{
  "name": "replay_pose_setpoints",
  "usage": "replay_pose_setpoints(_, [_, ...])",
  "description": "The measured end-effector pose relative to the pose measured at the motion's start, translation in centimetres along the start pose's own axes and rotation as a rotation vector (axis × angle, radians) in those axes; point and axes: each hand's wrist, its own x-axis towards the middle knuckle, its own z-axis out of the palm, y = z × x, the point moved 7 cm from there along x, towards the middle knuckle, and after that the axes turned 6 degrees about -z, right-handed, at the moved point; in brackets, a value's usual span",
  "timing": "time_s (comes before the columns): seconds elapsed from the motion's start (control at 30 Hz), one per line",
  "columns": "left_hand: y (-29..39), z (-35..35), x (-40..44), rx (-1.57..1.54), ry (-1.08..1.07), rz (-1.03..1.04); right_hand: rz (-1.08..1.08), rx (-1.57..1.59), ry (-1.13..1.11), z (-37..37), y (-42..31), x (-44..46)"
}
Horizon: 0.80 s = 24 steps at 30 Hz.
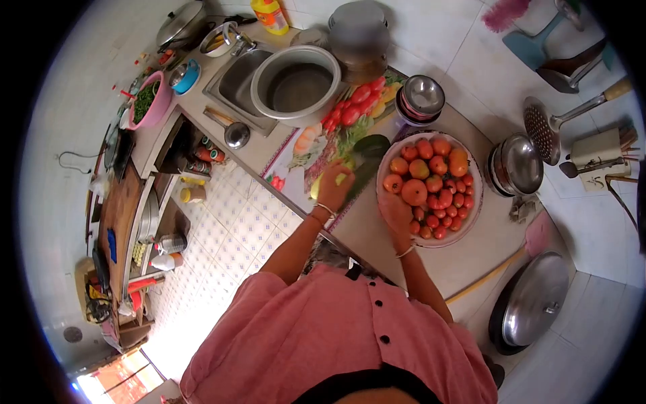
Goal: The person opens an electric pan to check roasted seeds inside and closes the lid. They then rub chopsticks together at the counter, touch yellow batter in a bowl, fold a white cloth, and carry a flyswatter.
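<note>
A white bowl (476, 202) with a coloured rim holds many red and orange tomatoes (437, 185), some large and some small. My right hand (396, 214) is at the bowl's left rim, closed on its edge beside the tomatoes. My left hand (332, 186) is over a mat printed with vegetables (299, 158), fingers curled inward. Something yellow-green shows at those fingers; whether it is a real thing or part of the print I cannot tell. A dark green, long shape (371, 146) is between my left hand and the bowl.
A large metal pot (296, 60) stands at the sink (237, 77), with a ladle (235, 133) nearby. Stacked small bowls (424, 95) and metal bowls (521, 161) flank the tomatoes. At right are a pink-headed spatula (536, 236) and a lidded pan (535, 299). Utensils hang on the wall.
</note>
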Motion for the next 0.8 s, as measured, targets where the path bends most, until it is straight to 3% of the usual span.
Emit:
replay_pose_setpoints(0.07, [-3.5,-1.5,0.8,0.019,-0.056,-0.036,0.078,-0.03,-0.056,3.9,3.0,-0.3])
replay_pose_setpoints(0.13, [-6.1,-2.6,1.5,0.033,-0.11,-0.079,0.292,0.087,-0.11,7.1,4.9,-0.3])
replay_pose_setpoints(0.17, [-7.5,-2.3,1.6,-0.018,-0.256,-0.141,0.366,0.122,-0.125,8.6,5.5,-0.3])
replay_pose_setpoints(0.2, [-8.1,-1.8,1.6,-0.07,-0.4,-0.201,0.325,0.151,0.028,9.0,5.1,0.4])
replay_pose_setpoints(0.27, [-8.1,-2.1,1.3,-0.076,-0.397,-0.168,0.278,0.171,0.188,9.2,4.4,1.8])
replay_pose_setpoints(0.33, [-8.5,-1.9,1.1,-0.079,-0.397,-0.143,0.42,0.28,0.216,9.8,3.5,2.2])
replay_pose_setpoints(0.43, [-9.1,-1.4,1.4,-0.101,-0.413,-0.084,0.357,0.317,0.236,11.0,4.2,2.7])
replay_pose_setpoints(0.6, [-10.2,-2.5,3.4,-0.273,-0.517,-0.315,0.391,0.438,0.356,12.5,3.6,3.2])
replay_pose_setpoints(0.8, [-12.3,-1.9,6.9,-0.497,-0.511,-0.361,0.334,0.369,0.362,13.2,3.2,7.0])
